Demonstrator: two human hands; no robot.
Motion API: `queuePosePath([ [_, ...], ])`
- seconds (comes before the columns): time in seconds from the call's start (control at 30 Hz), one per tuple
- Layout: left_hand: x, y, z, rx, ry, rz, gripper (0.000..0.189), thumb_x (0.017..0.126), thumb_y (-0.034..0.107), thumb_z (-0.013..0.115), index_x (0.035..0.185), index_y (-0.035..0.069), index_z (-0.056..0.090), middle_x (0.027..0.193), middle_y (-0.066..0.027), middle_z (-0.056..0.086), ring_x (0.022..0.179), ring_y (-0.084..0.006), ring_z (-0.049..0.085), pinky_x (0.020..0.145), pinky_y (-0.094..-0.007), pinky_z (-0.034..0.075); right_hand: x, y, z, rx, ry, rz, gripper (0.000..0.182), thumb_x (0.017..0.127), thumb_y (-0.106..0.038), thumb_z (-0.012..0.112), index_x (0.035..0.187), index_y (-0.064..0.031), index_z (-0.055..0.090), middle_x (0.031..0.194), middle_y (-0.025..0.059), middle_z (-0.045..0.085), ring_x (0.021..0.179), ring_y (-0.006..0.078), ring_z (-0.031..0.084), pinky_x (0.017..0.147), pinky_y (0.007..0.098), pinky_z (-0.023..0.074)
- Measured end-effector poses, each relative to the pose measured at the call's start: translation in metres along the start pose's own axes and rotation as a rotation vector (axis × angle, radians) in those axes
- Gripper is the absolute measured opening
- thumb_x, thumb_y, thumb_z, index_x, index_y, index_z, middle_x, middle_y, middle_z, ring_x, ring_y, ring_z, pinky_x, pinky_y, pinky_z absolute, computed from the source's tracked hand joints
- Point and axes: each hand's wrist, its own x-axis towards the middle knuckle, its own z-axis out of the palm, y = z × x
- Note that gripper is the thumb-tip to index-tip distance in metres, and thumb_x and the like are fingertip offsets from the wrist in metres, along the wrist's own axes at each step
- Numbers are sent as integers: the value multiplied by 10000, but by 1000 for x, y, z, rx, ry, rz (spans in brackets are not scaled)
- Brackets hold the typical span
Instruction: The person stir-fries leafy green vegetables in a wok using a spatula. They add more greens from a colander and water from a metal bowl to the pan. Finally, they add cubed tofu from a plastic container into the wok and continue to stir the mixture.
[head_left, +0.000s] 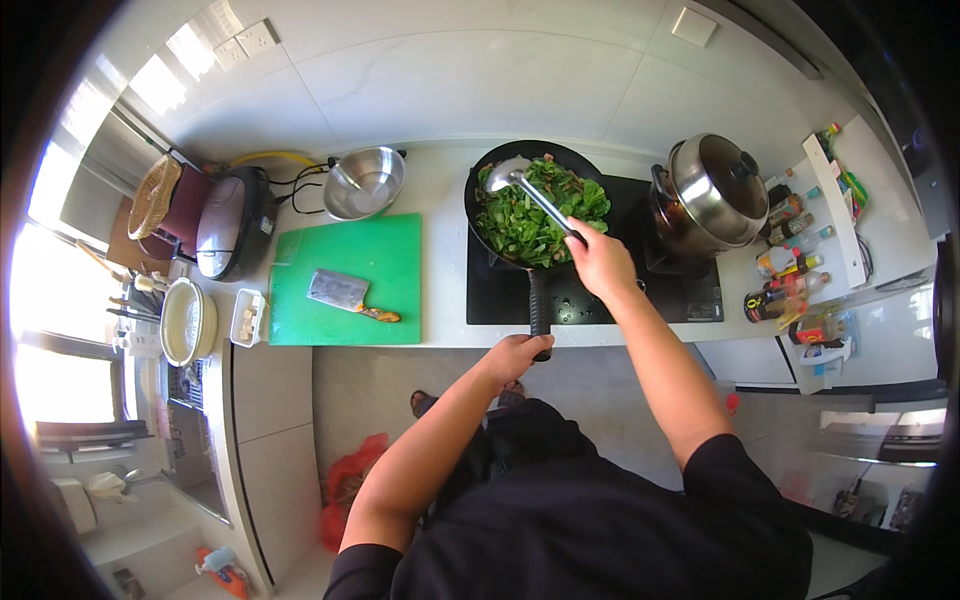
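Note:
My left hand (517, 358) is closed around the end of the black handle of a wok (574, 155), which sits on the left side of a black glass cooktop (499, 300). In my right hand (602, 262) is a metal ladle (541, 199) with a dark grip end. Its bowl rests among chopped leafy greens (547, 221) near the wok's upper left. Small pinkish-brown pieces, perhaps meat, show between the leaves. The underside of the ladle's bowl faces up, and the greens beneath it are hidden.
A cleaver (339, 290) lies on a green cutting board (394, 247) left of the cooktop. Behind the board stands a steel bowl (367, 191). A lidded steel pot (694, 202) occupies the right side. Several bottles (772, 300) line the counter's right end. A red plastic bag (337, 480) is on the floor.

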Motion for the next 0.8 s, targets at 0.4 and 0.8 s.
queuePosePath([
  [0.4, 41, -12, -202, -217, 499, 147, 549, 948, 467, 725, 1321, 98, 562, 1195, -84, 632, 888, -221, 642, 705, -337, 490, -25, -20, 11, -150, -11, -3, 336, 1001, -270, 607, 1332, -256, 667, 857, 125, 730, 755, 362, 713, 652, 508, 561],
  [0.8, 122, 74, -403, -756, 905, 190, 475, 968, 186, 684, 1360, -28, 523, 1278, -153, 577, 1028, -340, 652, 743, -372, 647, -94, -25, -18, 153, 278, 362, 362, 1009, -305, 613, 1317, -130, 688, 1164, 197, 727, 1035, 414, 694, 917, 479, 555],
])
